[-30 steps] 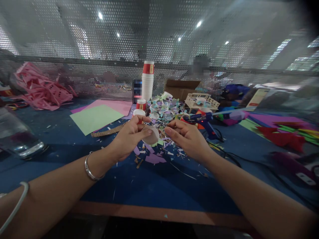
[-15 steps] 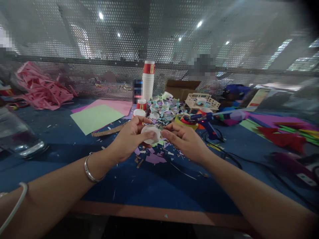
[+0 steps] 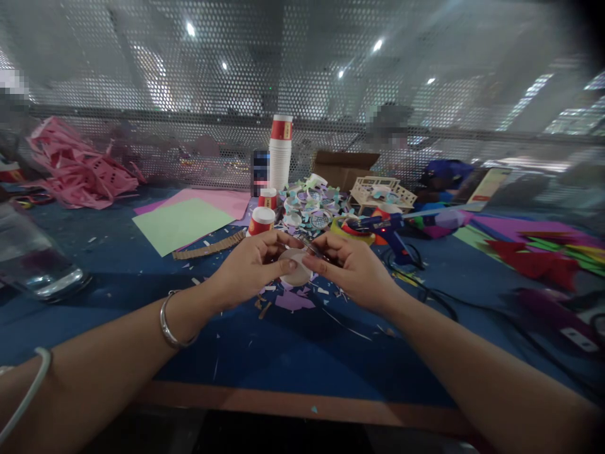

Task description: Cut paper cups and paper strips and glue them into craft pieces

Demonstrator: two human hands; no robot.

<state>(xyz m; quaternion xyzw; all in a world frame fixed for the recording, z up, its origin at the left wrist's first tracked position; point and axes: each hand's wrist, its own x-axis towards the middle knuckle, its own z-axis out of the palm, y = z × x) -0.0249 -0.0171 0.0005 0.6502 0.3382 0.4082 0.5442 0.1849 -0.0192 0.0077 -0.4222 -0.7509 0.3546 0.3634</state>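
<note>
My left hand (image 3: 258,261) is closed on a round white paper piece (image 3: 297,272), which looks like the base of a paper cup. Its thumb lies over the near face, and the other fingers are behind it. Close beside it, my right hand (image 3: 347,265) pinches a thin, shiny metal tool (image 3: 312,246) at the upper edge of the round piece. The fingers cover most of that tool, so its kind is unclear. Purple paper scraps (image 3: 293,300) lie on the blue tabletop below both hands.
Beyond my hands stand a red-and-white paper cup (image 3: 262,221), a tall cup stack (image 3: 280,157) and a heap of cut paper pieces (image 3: 314,202). A blue glue gun (image 3: 390,230) with a cord is at right. Coloured sheets (image 3: 184,221) and a glass container (image 3: 42,265) are left.
The round white piece has moved slightly right and down, tilting in my left hand. My right fingers and the metal tool have come against its edge.
</note>
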